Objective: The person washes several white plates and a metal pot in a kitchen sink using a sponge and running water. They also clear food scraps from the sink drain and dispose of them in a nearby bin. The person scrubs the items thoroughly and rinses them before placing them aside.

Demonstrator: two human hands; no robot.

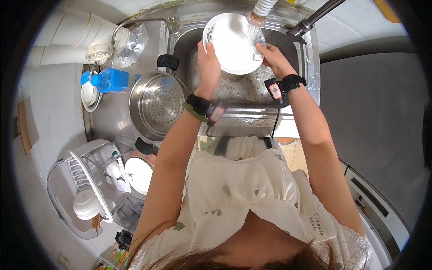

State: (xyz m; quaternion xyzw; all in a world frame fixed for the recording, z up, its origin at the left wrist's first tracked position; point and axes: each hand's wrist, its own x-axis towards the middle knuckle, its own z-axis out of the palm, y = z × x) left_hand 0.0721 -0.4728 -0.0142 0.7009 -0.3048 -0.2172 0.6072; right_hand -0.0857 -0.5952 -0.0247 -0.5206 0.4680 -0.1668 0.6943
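Note:
A white round plate with a small pattern near its rim is held over a stainless steel sink. My left hand grips the plate's left edge, thumb on the upper face. At the plate's right edge, my right hand holds it, with the thumb by the running water. Water falls from a white corrugated hose with a spray end onto the right part of the plate. The fingers beneath the plate are partly hidden. Each wrist wears a black strap with a small device.
Left of the sink stands a steamer pot with a perforated bottom and black handles. Beyond it are a blue-labelled bottle and stacked bowls. A dish rack with bowls stands lower left. A metal faucet arm reaches in at upper right.

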